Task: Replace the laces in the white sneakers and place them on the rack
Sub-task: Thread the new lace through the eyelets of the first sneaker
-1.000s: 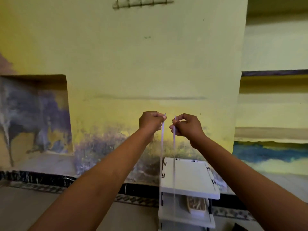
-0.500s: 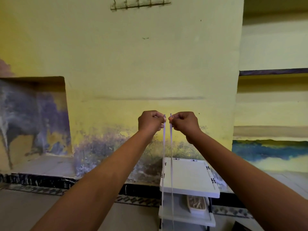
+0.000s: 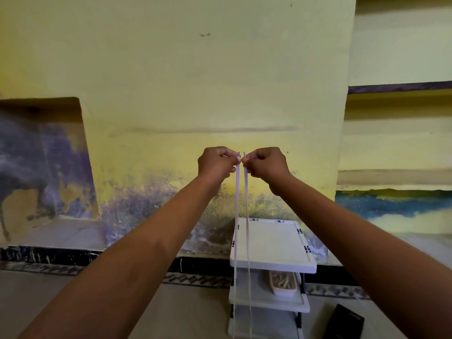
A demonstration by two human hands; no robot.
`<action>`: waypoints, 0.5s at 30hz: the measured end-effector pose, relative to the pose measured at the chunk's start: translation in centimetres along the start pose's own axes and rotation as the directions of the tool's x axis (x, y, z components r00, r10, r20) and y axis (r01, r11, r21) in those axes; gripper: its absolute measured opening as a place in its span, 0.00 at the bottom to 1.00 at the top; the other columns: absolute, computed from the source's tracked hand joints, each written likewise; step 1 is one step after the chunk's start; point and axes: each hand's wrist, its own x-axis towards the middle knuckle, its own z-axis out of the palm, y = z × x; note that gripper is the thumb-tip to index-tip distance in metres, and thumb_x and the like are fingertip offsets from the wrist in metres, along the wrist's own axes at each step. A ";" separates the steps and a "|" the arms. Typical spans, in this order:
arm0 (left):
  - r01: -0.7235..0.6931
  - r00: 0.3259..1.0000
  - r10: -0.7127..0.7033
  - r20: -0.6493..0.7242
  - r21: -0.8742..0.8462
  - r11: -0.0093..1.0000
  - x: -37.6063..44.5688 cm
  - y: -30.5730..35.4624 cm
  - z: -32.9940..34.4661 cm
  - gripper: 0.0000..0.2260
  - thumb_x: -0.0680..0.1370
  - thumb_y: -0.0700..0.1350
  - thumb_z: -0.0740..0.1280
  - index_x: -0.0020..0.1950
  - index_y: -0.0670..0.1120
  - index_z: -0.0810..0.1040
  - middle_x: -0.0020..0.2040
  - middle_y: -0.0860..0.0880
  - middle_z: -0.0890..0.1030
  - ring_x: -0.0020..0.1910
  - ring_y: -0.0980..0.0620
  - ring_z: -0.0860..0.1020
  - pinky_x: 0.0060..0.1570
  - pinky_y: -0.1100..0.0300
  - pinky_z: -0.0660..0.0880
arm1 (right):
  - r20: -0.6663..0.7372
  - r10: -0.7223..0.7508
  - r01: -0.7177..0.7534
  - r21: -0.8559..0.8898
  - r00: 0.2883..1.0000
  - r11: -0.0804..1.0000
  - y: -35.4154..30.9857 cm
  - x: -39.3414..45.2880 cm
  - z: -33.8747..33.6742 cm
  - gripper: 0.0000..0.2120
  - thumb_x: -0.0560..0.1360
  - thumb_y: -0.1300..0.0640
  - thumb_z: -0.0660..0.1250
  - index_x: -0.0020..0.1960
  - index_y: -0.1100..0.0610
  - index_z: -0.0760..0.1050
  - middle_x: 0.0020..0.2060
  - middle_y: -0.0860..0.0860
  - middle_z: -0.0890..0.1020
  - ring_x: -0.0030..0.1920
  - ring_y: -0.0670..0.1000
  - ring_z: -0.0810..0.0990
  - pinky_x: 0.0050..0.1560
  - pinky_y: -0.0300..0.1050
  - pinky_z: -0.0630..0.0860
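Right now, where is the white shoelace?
Centre of the head view: the white shoelace hangs in two strands, pinched by the left hand and right hand, before the white rack.

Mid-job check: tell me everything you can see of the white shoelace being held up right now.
The flat white shoelace looks like thin woven tape. It shows as two near-parallel strands hanging almost straight down. The left hand pinches one end and the right hand pinches the other, the short tips poking up close together but apart. The strands pass in front of the white plastic tiered rack and leave the bottom of the frame; what they connect to is out of view.
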 end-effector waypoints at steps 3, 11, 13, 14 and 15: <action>-0.011 1.000 0.011 0.016 -0.011 1.000 0.1 0.2 0.0 0.04 0.74 0.37 0.70 0.40 0.45 0.80 0.39 0.46 0.80 0.32 0.53 0.75 0.34 0.62 0.71 | 0.009 -0.003 0.003 -0.009 1.000 1.000 -0.1 0.1 -0.2 0.04 0.73 0.62 0.70 0.44 0.63 0.80 0.36 0.56 0.80 0.34 0.49 0.78 0.45 0.49 0.78; 0.039 0.999 -0.039 0.035 -0.009 0.999 0.5 -1.3 -0.3 0.08 0.77 0.38 0.64 0.39 0.46 0.74 0.42 0.46 0.81 0.36 0.51 0.78 0.39 0.60 0.73 | 0.078 0.118 -0.122 0.038 0.990 0.992 0.6 -1.9 -0.2 0.03 0.75 0.64 0.67 0.44 0.64 0.77 0.38 0.60 0.81 0.31 0.51 0.80 0.36 0.42 0.79; 0.090 0.993 -0.090 0.071 -0.002 0.996 0.3 -2.4 -0.5 0.08 0.79 0.39 0.62 0.41 0.46 0.71 0.39 0.46 0.80 0.35 0.51 0.77 0.35 0.62 0.75 | 0.152 0.181 -0.192 0.057 0.972 0.980 1.3 -3.5 0.0 0.03 0.76 0.65 0.66 0.45 0.66 0.76 0.37 0.61 0.80 0.29 0.50 0.79 0.30 0.38 0.78; 0.121 0.989 -0.121 0.089 0.001 0.993 0.0 -3.4 -0.5 0.08 0.80 0.40 0.61 0.41 0.46 0.70 0.38 0.46 0.79 0.33 0.51 0.76 0.32 0.64 0.75 | 0.199 0.222 -0.240 0.068 0.955 0.969 2.0 -4.6 0.3 0.03 0.76 0.65 0.65 0.46 0.66 0.75 0.36 0.61 0.80 0.27 0.48 0.79 0.28 0.37 0.77; 0.143 0.984 -0.142 0.103 0.004 0.990 -0.3 -4.1 -0.6 0.09 0.80 0.40 0.61 0.40 0.46 0.70 0.37 0.46 0.78 0.31 0.51 0.75 0.29 0.65 0.74 | 0.249 0.255 -0.280 0.073 0.935 0.957 2.5 -5.5 0.5 0.03 0.76 0.66 0.65 0.45 0.66 0.74 0.34 0.60 0.79 0.25 0.47 0.79 0.27 0.36 0.77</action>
